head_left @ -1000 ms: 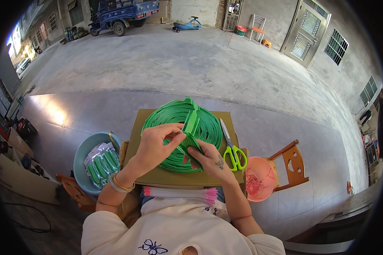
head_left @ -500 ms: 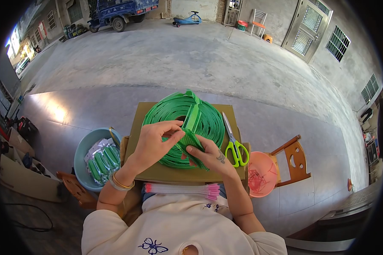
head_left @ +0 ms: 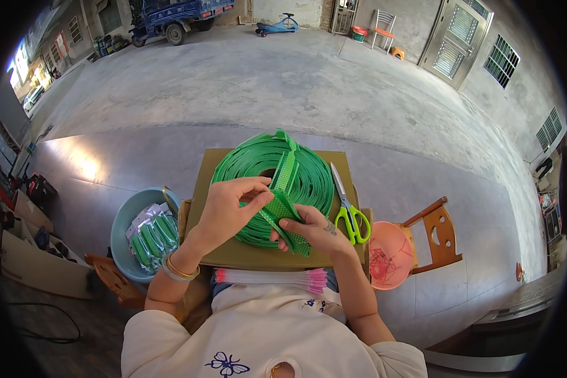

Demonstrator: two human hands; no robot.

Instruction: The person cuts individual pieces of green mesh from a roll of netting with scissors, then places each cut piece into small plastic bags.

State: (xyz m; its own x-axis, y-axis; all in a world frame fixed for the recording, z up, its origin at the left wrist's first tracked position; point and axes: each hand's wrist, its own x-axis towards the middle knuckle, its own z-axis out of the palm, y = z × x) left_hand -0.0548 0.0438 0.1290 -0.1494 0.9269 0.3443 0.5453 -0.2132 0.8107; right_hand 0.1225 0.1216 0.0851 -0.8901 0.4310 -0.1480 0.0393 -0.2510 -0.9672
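A large coil of green strip [head_left: 318, 179] lies flat on an olive-brown tabletop [head_left: 201, 183]. From the coil runs a green dotted strip [head_left: 283, 211], raised over the coil's near side. My left hand [head_left: 233, 205] pinches this strip at its upper left edge between thumb and fingers. My right hand [head_left: 315, 230] grips its lower part, thumb on top and fingertips underneath. The strip's dotted face shows between the hands. Right of the coil are scissors [head_left: 351, 217] with lime-green handles, blades pointing away from me.
Packaged green items fill a blue basin [head_left: 116, 230] at left. A pink basin [head_left: 406, 242] with thin red pieces sits right, by a wooden chair [head_left: 444, 236]. Across my lap lies a bundle of pale sticks with pink ends [head_left: 271, 278]. A blue truck [head_left: 186, 12] stands far back.
My right hand has turned the strip a little, so more of its dotted face shows and its lower end sits slightly lower. My left hand has stayed nearly still.
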